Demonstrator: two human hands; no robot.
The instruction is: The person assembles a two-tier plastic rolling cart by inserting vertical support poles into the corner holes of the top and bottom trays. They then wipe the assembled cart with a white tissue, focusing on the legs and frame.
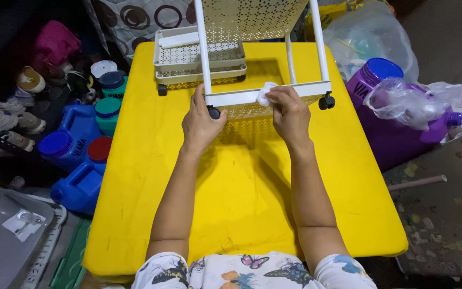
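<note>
Left hand (201, 122) gripping empty white perforated cart (252, 21); right hand (291, 113) pinching white cloth (266, 92) against it.

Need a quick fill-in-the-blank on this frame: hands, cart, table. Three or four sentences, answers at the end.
1. The white perforated cart lies on a table whose colour is ____.
2. The right hand presses a small white ____ against the cart's frame.
3. The left hand grips the frame beside a black ____.
4. The big jug with a blue cap to the right of the table is ____ in colour.

Answers: yellow; cloth; wheel; purple
</note>
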